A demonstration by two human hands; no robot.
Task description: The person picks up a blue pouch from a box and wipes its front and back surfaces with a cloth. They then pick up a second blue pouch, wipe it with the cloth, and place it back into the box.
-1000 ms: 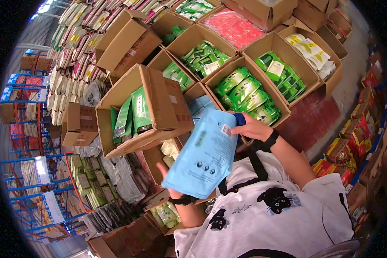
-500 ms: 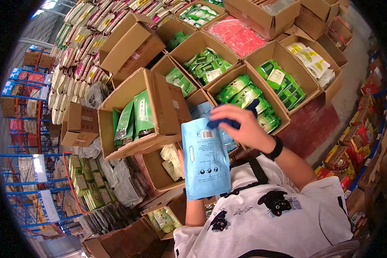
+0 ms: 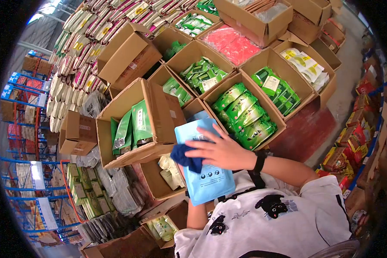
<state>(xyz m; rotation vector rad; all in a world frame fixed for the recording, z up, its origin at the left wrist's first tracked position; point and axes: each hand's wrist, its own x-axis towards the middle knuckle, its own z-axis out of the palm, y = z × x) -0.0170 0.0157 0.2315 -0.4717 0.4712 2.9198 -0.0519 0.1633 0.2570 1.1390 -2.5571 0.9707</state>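
A light blue pouch (image 3: 210, 187) with a printed back is held up before my chest. My left hand supports it from behind; the pouch hides its fingers, and my left forearm (image 3: 197, 216) shows below. Against the pouch's front, my right hand (image 3: 215, 150) presses a bunched dark blue cloth (image 3: 187, 158), its fingers stretched over the cloth. Just behind the pouch is an open carton with more blue pouches (image 3: 200, 116).
Open cartons hold green packets (image 3: 245, 116), pink packets (image 3: 232, 45) and white-yellow packets (image 3: 303, 64). A tilted carton (image 3: 167, 112) with green bags is at the left of my hands. Blue shelving (image 3: 28, 160) stands far left; red-yellow boxes (image 3: 346, 146) line the right.
The pouch has turned more upright. My right hand has moved from its upper right edge leftward and down across its front, carrying the dark blue cloth.
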